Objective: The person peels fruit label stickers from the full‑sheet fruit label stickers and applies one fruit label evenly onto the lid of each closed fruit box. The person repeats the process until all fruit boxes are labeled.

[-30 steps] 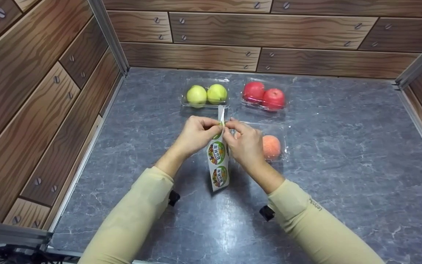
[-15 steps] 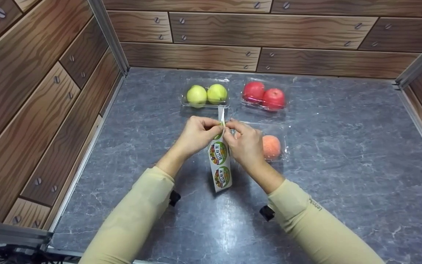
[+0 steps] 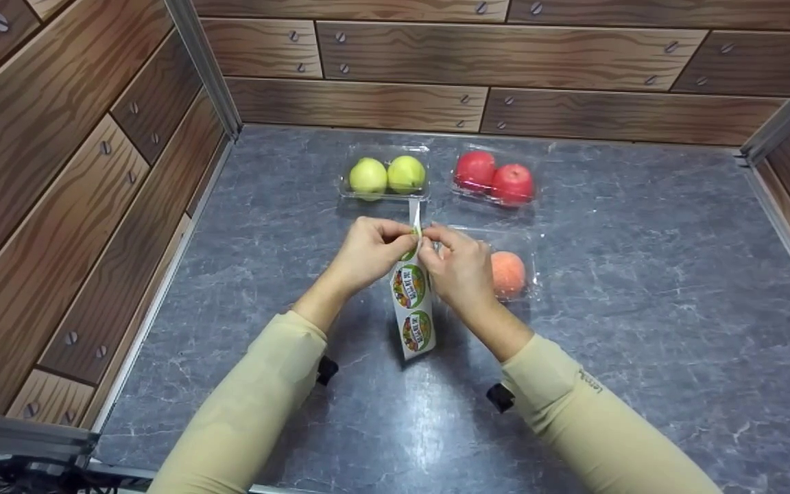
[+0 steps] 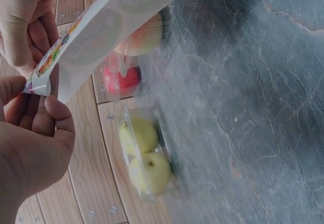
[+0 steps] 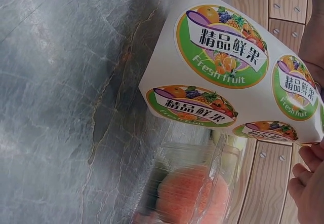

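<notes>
A white sheet of round "Fresh fruit" stickers (image 3: 412,329) hangs between the hands in the head view, its lower part dangling toward the person. My left hand (image 3: 369,252) pinches its upper part between thumb and forefinger. Close beside it, fingertips nearly meeting, the right hand (image 3: 462,269) pinches the same place. Up close in the left wrist view, the edge of the sheet (image 4: 96,36) curls over at the fingers of the left hand (image 4: 35,143). Printed stickers (image 5: 223,46) face the right wrist camera, with the right hand (image 5: 311,183) at the frame's edge. Whether a sticker is lifting is hidden.
Beyond the hands stand a clear box with two green apples (image 3: 367,180) and another with two red apples (image 3: 511,184). A third clear box, partly behind the right hand, holds a peach-coloured fruit (image 3: 509,274). Wood-patterned walls (image 3: 395,58) enclose the grey marbled tabletop (image 3: 642,288).
The sheet's lower end has swung slightly to the right and turned its stickers more toward the head camera. Both hands have stayed almost in place.
</notes>
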A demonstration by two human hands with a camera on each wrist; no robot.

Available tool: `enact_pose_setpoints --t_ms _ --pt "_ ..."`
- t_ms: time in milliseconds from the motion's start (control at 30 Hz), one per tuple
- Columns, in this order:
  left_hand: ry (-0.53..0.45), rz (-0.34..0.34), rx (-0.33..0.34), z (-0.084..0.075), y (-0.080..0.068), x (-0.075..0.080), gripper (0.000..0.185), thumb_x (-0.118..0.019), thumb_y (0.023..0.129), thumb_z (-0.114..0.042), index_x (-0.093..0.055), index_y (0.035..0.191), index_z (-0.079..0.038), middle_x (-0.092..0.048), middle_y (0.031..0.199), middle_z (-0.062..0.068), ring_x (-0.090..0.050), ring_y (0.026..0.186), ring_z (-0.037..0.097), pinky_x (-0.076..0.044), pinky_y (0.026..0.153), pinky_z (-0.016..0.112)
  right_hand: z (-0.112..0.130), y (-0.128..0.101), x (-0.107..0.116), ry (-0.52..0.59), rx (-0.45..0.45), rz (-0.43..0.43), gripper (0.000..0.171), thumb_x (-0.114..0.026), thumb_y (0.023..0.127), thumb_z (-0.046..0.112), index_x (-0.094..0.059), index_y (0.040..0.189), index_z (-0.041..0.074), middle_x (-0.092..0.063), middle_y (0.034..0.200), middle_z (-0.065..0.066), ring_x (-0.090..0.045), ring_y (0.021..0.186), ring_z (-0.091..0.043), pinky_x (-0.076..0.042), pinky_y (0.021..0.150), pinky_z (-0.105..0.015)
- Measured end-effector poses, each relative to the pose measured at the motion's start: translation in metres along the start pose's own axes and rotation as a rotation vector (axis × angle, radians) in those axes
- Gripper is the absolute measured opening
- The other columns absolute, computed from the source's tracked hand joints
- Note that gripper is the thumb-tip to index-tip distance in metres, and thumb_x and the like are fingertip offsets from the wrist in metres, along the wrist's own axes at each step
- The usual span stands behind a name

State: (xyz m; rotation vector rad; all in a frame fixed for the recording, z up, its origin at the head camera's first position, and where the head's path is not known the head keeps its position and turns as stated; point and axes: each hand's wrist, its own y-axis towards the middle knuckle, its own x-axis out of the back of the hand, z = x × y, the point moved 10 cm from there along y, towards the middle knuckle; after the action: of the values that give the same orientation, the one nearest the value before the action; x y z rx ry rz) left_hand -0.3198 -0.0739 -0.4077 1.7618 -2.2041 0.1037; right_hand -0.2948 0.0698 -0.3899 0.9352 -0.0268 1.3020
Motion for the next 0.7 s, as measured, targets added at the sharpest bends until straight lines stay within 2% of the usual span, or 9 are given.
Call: enact_pose_setpoints --t_ms 67,133,233,400,500,600,700 --pt "0.0 -0.003 0.0 0.0 0.0 0.0 0.018 -0.069 0.099 -0.007 -0.082 0.107 0.002 -0.081 0.096 0.009 -0.067 0.079 0.008 -0.054 0.069 0.02 0.002 0.0 0.0 -0.009 0.018 -0.002 0.014 -0.075 0.089 0.006 -0.084 0.1 0.005 -0.078 0.111 -0.018 -0.066 0.06 -0.027 -0.057 0.065 -0.05" --pt "-0.001 -0.005 0.001 0.001 0.0 0.0 0.018 -0.069 0.099 -0.007 -0.082 0.108 0.002 -0.081 0.097 0.01 -0.068 0.08 0.008 -0.055 0.069 0.02 0.005 -0.001 0.0 -0.018 0.041 -0.009 0.014 -0.076 0.089 0.005 -0.083 0.1 0.004 -0.078 0.11 -0.018 -0.076 0.075 -0.032 -0.06 0.071 -0.052" --pt "0.005 -0.008 0.0 0.001 0.001 -0.001 0.019 -0.068 0.099 -0.007 -0.082 0.108 0.002 -0.081 0.098 0.01 -0.068 0.081 0.008 -0.055 0.07 0.02 0.007 -0.002 0.001 -0.032 0.065 -0.026 0.014 -0.075 0.088 0.004 -0.083 0.1 0.004 -0.079 0.106 -0.017 -0.078 0.09 -0.037 -0.061 0.074 -0.053" --pt "0.02 -0.008 -0.003 -0.001 0.001 -0.002 0.019 -0.069 0.099 -0.008 -0.082 0.109 0.0 -0.081 0.099 0.009 -0.068 0.081 0.008 -0.054 0.07 0.02 0.008 -0.002 0.005 -0.065 0.087 -0.068 0.012 -0.074 0.088 0.006 -0.081 0.096 0.002 -0.08 0.098 -0.016 -0.075 0.073 -0.035 -0.058 0.065 -0.053" --pt "0.015 -0.009 0.002 -0.001 0.0 -0.002 0.019 -0.069 0.099 -0.008 -0.082 0.109 0.001 -0.081 0.098 0.009 -0.069 0.081 0.008 -0.055 0.07 0.021 0.006 -0.001 0.006 -0.078 0.075 -0.073 0.011 -0.074 0.088 0.007 -0.081 0.094 0.002 -0.08 0.099 -0.017 -0.075 0.075 -0.037 -0.059 0.066 -0.053" --pt "0.004 -0.013 0.006 -0.001 0.0 -0.002 0.019 -0.069 0.099 -0.008 -0.082 0.11 0.002 -0.081 0.099 0.01 -0.069 0.081 0.009 -0.056 0.071 0.021 0.001 -0.001 0.007 -0.071 0.033 -0.06 0.01 -0.075 0.088 0.009 -0.08 0.093 0.002 -0.08 0.101 -0.018 -0.077 0.083 -0.04 -0.06 0.071 -0.054" --pt "-0.013 -0.02 0.015 0.0 0.0 -0.003 0.021 -0.07 0.098 -0.007 -0.08 0.113 0.004 -0.08 0.101 0.012 -0.07 0.082 0.012 -0.056 0.073 0.022 -0.003 0.0 0.009 -0.054 -0.007 -0.06 0.01 -0.075 0.088 0.011 -0.08 0.092 0.003 -0.08 0.096 -0.016 -0.075 0.079 -0.041 -0.057 0.069 -0.055"
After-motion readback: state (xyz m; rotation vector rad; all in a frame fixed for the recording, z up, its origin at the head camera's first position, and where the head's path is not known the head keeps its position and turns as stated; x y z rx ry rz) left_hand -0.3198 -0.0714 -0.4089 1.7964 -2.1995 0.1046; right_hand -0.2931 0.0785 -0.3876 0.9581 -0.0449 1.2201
